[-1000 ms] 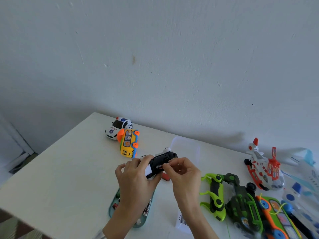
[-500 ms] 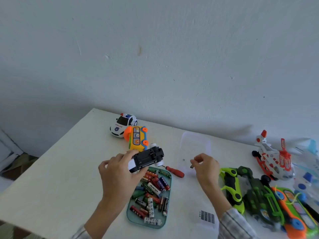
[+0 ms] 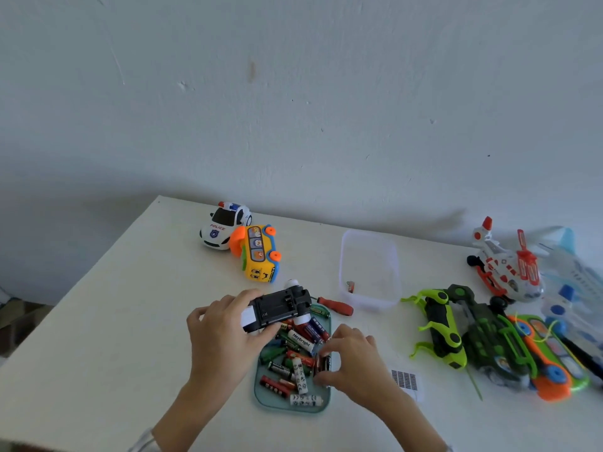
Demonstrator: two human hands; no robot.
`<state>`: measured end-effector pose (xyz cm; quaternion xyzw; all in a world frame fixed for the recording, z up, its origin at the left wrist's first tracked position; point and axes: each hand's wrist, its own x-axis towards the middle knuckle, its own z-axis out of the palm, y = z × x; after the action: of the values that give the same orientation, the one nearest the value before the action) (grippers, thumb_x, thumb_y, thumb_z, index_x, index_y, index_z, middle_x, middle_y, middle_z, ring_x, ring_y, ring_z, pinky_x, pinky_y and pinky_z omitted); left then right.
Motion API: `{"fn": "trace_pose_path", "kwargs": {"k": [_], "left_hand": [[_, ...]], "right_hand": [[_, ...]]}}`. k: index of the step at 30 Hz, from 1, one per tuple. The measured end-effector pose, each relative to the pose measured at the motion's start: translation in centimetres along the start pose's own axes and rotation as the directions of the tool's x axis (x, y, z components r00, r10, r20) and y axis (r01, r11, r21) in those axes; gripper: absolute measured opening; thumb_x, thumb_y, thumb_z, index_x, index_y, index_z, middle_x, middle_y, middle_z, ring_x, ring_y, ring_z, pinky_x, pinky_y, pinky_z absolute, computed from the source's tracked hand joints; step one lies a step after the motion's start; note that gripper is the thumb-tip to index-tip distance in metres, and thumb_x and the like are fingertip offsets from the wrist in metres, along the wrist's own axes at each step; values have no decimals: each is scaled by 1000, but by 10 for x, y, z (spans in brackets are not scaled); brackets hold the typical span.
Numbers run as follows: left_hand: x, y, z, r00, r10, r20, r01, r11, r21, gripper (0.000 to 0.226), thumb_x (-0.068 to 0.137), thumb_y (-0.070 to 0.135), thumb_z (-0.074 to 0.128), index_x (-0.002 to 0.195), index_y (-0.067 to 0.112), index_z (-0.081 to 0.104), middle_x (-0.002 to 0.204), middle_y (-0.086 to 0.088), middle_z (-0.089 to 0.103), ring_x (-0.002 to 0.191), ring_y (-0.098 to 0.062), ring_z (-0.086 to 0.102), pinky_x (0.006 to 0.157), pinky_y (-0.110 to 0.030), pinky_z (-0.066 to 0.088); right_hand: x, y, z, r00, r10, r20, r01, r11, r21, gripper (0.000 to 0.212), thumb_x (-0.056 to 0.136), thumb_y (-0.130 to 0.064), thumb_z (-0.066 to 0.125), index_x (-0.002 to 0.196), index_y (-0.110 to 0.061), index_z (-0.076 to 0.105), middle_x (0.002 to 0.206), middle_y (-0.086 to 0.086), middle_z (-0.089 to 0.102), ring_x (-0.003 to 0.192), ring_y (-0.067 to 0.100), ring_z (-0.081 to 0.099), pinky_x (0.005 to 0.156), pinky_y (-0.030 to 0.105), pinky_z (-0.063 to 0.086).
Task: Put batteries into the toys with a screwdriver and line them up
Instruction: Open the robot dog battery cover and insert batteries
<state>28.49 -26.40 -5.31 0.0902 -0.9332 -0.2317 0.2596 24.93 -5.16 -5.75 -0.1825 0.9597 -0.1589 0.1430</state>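
The left hand (image 3: 225, 334) grips an upturned toy car (image 3: 277, 309), black underside up, fingers curled round its near end, holding it above the far end of a green tray (image 3: 261, 394) of loose batteries (image 3: 298, 373) near the middle of the tabletop (image 3: 114, 321); the right hand (image 3: 354, 363) reaches into the tray's right side, its fingers pinching a dark battery (image 3: 323, 365); a red-handled screwdriver (image 3: 336, 306) lies just beyond the tray, beside a clear plastic box (image 3: 370, 269) holding a small piece I cannot identify; a police car (image 3: 225, 225) and a yellow bus (image 3: 259, 254) on its side touch at the far left corner; a green toy (image 3: 440, 324), a helicopter (image 3: 504, 267) and other toys crowd the right edge.
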Motion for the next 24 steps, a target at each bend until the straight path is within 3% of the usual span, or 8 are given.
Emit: {"fn": "trace_pose_path", "kwargs": {"k": [4,10,17,20,24], "left_hand": [[-3,-2,-1,1000,-1,24,1,1000,-2,44,58,43,78,98,30,66,72,12,63,68,-18,62,73,-42,42],[-4,1,0,998,-11,64,11,1000,0,52,54,32,92,99,31,67,74,12,63,71,-17,62,75,-43,39],[-8,-2,-2,1000,-21,20,21,1000,-5,46,58,41,86,99,31,67,73,12,64,72,-18,62,76,-39,36],[-8,-3,-5,1000,-22,22,23,999,-23,44,59,47,71,99,31,66,72,12,63,71,-17,62,76,-41,37],[-7,-2,-7,999,-13,41,14,999,-36,43,59,46,72,99,31,65,71,12,62,69,-17,62,75,-43,40]], "right_hand": [[-5,-5,3,1000,2,-21,-3,997,-76,53,72,-52,67,122,-37,59,105,-12,43,102,12,41,85,28,26],[-5,-11,9,999,22,-50,-29,989,-145,50,74,-49,65,121,-33,57,105,-10,47,103,14,43,89,30,28],[-7,-18,15,987,126,-99,-131,990,-49,41,77,-45,65,116,-33,63,100,-10,47,102,13,45,84,29,27],[-8,-20,16,985,145,-91,-150,987,-50,44,77,-46,66,118,-32,60,106,-8,49,105,14,46,90,31,28],[-8,-19,16,985,160,-65,-161,987,-21,50,74,-52,68,119,-33,59,104,-9,52,102,13,47,88,31,28]]}}
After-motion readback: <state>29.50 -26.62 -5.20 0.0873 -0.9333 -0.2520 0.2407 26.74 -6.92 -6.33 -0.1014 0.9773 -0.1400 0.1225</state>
